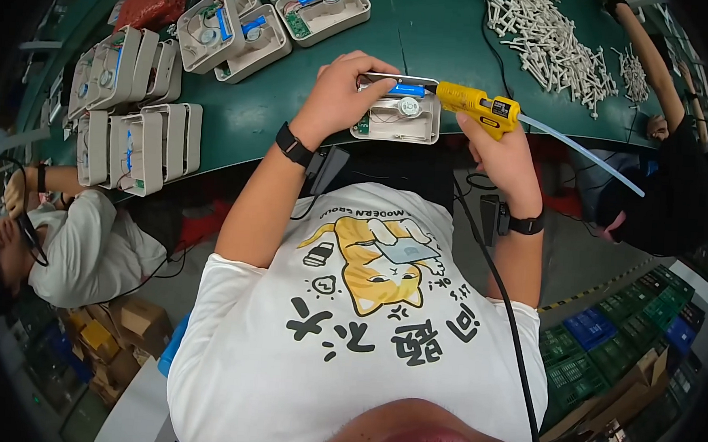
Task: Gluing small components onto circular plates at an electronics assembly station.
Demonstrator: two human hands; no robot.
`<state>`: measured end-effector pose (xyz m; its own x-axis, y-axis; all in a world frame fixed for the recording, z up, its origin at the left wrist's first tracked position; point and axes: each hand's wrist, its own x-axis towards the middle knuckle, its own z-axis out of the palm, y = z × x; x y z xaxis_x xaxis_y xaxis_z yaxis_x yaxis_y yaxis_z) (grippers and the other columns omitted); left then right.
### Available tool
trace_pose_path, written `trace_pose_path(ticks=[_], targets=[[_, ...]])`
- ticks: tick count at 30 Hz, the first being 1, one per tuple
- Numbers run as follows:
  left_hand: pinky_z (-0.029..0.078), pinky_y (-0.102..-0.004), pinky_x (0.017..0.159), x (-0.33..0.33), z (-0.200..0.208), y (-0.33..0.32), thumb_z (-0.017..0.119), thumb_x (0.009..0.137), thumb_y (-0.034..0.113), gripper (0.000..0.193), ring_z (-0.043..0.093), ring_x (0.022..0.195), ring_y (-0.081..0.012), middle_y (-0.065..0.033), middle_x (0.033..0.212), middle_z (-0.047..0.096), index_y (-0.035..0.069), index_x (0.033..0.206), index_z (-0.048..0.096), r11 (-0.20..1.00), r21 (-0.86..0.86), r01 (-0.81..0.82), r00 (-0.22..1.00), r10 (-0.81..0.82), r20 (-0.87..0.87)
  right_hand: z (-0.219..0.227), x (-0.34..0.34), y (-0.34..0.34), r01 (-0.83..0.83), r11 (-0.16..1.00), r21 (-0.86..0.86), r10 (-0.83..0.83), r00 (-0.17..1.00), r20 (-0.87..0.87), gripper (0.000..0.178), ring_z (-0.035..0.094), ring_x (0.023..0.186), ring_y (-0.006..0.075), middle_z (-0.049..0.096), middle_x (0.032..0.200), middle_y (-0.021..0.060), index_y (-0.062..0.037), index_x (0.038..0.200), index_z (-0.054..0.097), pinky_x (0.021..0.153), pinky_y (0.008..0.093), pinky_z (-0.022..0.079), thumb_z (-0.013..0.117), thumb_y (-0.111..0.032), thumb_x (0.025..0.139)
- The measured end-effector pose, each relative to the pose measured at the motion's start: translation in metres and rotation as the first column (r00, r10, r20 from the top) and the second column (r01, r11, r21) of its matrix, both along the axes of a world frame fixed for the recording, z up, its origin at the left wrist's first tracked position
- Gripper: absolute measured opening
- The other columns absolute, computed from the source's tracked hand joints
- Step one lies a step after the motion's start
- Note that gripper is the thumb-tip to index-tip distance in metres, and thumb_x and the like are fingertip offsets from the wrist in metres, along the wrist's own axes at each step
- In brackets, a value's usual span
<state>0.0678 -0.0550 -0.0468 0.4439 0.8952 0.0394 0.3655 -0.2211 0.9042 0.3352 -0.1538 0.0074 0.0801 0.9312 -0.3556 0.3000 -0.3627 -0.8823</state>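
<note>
A small white plastic housing (408, 129) lies on the table in front of me. Inside are a blue cylindrical battery (408, 90), a round white part (409, 107) and a bit of green circuit board. My left hand (347, 89) grips the housing's far left side, thumb reaching over the rim beside the battery. A thin dark strip shows along the far rim by those fingers; its kind is unclear. My right hand (500, 153) is closed round a yellow hot glue gun (478, 107), its nozzle at the housing's far right corner. A long translucent glue stick (581, 151) sticks out behind it.
Several similar housings (259, 43) with batteries stand at the far left, more (135, 147) stacked nearer. White plastic pieces (551, 47) are heaped at the far right of the green table (431, 23). A black cable (500, 287) hangs beside me. Co-workers sit on both sides.
</note>
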Motion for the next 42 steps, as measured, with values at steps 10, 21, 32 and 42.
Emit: trace_pose_path(ticks=[10, 21, 32, 42], targets=[[0.056, -0.0311, 0.085, -0.003, -0.001, 0.0, 0.076, 0.099, 0.017, 0.021, 0.069, 0.092, -0.0164, -0.0064, 0.105, 0.071, 0.006, 0.117, 0.08, 0.998, 0.055, -0.013, 0.999, 0.015, -0.034, 0.002, -0.005, -0.019, 0.048, 0.999, -0.005, -0.048, 0.994, -0.098, 0.031, 0.052, 0.052, 0.003, 0.063, 0.067, -0.0036, -0.0023, 0.119, 0.071, 0.048, 0.021, 0.042, 0.072, -0.03, 0.104], [0.054, -0.032, 0.083, -0.01, -0.006, 0.005, 0.07, 0.098, 0.014, 0.024, 0.068, 0.092, -0.0186, -0.006, 0.105, 0.07, 0.008, 0.12, 0.08, 0.993, 0.113, 0.032, 0.998, -0.026, -0.051, 0.018, -0.014, -0.019, 0.031, 0.999, -0.011, -0.031, 0.999, 0.024, 0.032, 0.053, 0.056, 0.003, 0.064, 0.069, -0.0026, -0.0016, 0.122, 0.07, 0.05, 0.0209, 0.044, 0.068, -0.029, 0.107], [0.036, -0.0371, 0.107, -0.017, -0.005, -0.002, 0.058, 0.08, 0.0, 0.059, 0.059, 0.117, -0.0217, -0.0023, 0.123, 0.065, 0.014, 0.136, 0.068, 0.984, 0.118, 0.132, 0.985, -0.117, -0.123, 0.012, -0.042, 0.002, -0.133, 0.986, -0.099, 0.121, 0.985, -0.124, 0.025, 0.055, 0.053, 0.0042, 0.064, 0.07, -0.0025, -0.0041, 0.107, 0.068, 0.049, 0.0209, 0.043, 0.067, -0.029, 0.107], [0.036, -0.0382, 0.107, -0.013, -0.001, 0.004, 0.058, 0.081, 0.001, 0.056, 0.06, 0.118, -0.0235, -0.0036, 0.122, 0.066, 0.013, 0.135, 0.068, 0.983, 0.135, 0.126, 0.986, -0.109, -0.128, 0.021, -0.047, 0.006, -0.056, 0.993, -0.107, 0.05, 0.997, -0.052, 0.023, 0.052, 0.051, 0.0049, 0.064, 0.071, -0.0026, -0.0043, 0.107, 0.07, 0.047, 0.0219, 0.043, 0.067, -0.028, 0.107]])
